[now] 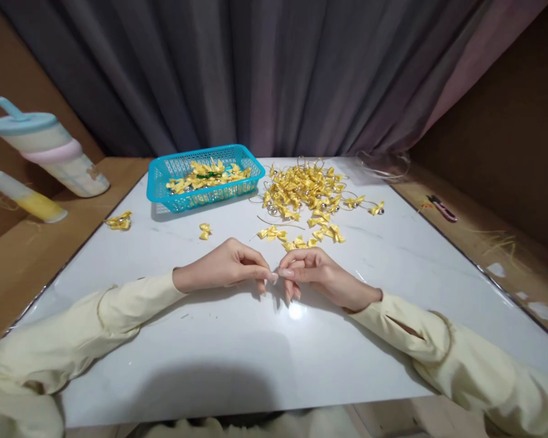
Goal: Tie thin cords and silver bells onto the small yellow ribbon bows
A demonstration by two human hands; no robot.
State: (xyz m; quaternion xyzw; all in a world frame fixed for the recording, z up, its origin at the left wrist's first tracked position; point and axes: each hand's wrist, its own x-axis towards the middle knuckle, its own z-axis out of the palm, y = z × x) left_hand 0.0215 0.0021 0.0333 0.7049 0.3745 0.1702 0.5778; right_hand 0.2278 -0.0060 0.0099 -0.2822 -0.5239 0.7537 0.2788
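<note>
One bow [205, 230] between left hand [231, 264] and blue basket [162, 200]; right hand [324, 277] near bow pile [304, 187]; fingers [256, 272] pinched, contents unclear

No text, label, brand, number or sign readable. Tumbler [57, 159] at left carries small brown mark [92, 173] near base, too blurred to tell if lettering. On pale scraps [542, 312] at right, no writing can be read.

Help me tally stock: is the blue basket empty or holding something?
Holding something: a heap of yellow bows lies inside the blue basket, visible over its near edge.
</note>
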